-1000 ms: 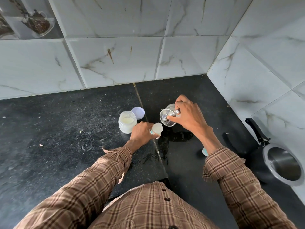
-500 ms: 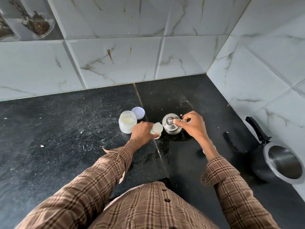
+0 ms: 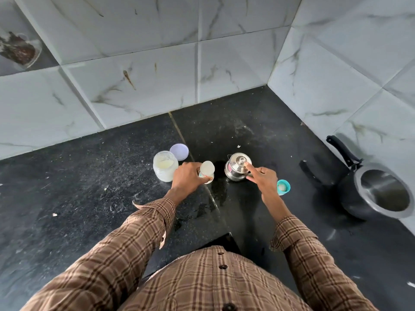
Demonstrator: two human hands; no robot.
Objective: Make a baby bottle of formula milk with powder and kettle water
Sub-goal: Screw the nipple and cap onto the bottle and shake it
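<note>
My left hand grips a small clear baby bottle that stands upright on the black counter. A small steel kettle sits just right of the bottle with its lid on. My right hand hovers at the kettle's right side, one finger touching its top, fingers loose and holding nothing. An open jar of pale formula powder stands left of my left hand, its lilac lid lying behind it. A teal bottle cap with nipple rests right of my right hand.
A dark pressure cooker with a long black handle sits at the right against the tiled wall. A wet patch marks the counter in front of the kettle. Marble-look tiles form the corner behind.
The kettle was tilted over the bottle a second ago; my right hand has set it down upright and let go of it. My left hand has kept its hold on the bottle.
</note>
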